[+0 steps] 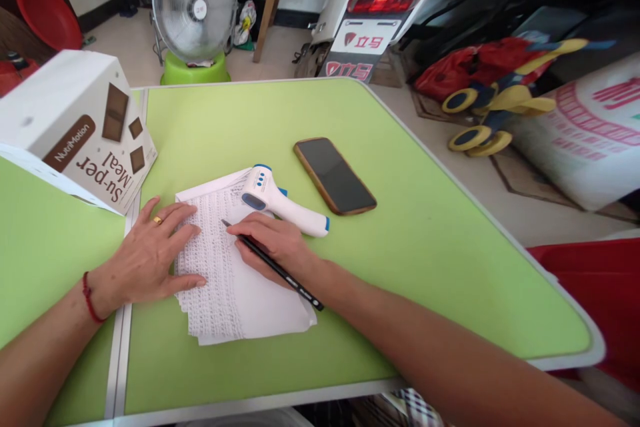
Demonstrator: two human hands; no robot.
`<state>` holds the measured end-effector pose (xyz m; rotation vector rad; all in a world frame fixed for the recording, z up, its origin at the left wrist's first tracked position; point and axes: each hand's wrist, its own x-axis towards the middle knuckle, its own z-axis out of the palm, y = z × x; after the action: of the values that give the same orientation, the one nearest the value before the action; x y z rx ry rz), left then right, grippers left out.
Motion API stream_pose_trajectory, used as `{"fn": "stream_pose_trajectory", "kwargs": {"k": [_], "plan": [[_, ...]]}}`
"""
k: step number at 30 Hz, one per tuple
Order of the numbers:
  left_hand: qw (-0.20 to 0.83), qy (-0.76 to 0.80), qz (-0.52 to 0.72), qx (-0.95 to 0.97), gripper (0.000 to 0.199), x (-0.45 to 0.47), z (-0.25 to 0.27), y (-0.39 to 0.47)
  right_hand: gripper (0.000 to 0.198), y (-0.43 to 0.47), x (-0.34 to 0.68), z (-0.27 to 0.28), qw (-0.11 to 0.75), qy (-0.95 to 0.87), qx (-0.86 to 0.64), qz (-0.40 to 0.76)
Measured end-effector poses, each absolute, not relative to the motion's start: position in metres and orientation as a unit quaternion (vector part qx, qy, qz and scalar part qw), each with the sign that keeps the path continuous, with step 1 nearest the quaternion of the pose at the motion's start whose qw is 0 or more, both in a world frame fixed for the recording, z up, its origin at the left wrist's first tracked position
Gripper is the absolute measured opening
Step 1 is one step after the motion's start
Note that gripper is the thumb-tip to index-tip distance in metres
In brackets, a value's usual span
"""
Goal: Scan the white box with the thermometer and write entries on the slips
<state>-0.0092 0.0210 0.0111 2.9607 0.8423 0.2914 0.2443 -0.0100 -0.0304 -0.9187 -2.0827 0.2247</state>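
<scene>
My right hand point(275, 243) grips a black pen point(280, 270), its tip at the handwriting on a stack of paper point(265, 307). Dense written lines cover the left part of the top sheet, while its right part is blank. My left hand point(155, 253) lies flat with fingers spread across the sheet's left edge; a ring and a red wrist string show on it. A white infrared thermometer point(285, 203) with blue trim rests over the upper right of the paper, just beyond my right hand. To its right lies a smartphone point(336, 175) in a brown case, screen dark.
The green table point(425, 267) has a metal seam on the left. A white box point(95, 133) stands at its left side. Beyond the far edge are a fan point(195, 3) on a green stool, a white scooter point(380, 7), and a yellow-blue toy vehicle point(505, 103).
</scene>
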Motion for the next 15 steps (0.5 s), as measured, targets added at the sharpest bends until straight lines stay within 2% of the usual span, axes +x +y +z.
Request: {"fn": "stream_pose_trajectory", "kwargs": {"k": [6,9,11,13,15], "plan": [[0.018,0.26,0.104,0.96,0.061,-0.009,0.01,0.023,0.027,-0.011,0.254,-0.022,0.281,-0.891,-0.353,-0.055],[0.002,0.245,0.158,0.957,0.049,-0.007,0.014,0.023,0.028,-0.012,0.256,-0.014,0.218,-0.907,-0.346,-0.101],[-0.04,0.247,0.245,0.937,0.038,-0.008,0.019,0.024,0.028,-0.014,0.256,-0.01,0.18,-0.913,-0.348,-0.117],[-0.133,0.269,0.368,0.88,0.046,-0.016,0.025,0.031,0.028,-0.015,0.257,-0.008,0.157,-0.914,-0.351,-0.126],[-0.249,0.287,0.485,0.787,0.07,-0.03,0.028,0.044,0.027,-0.016,0.257,-0.008,0.152,-0.914,-0.352,-0.133]]}}
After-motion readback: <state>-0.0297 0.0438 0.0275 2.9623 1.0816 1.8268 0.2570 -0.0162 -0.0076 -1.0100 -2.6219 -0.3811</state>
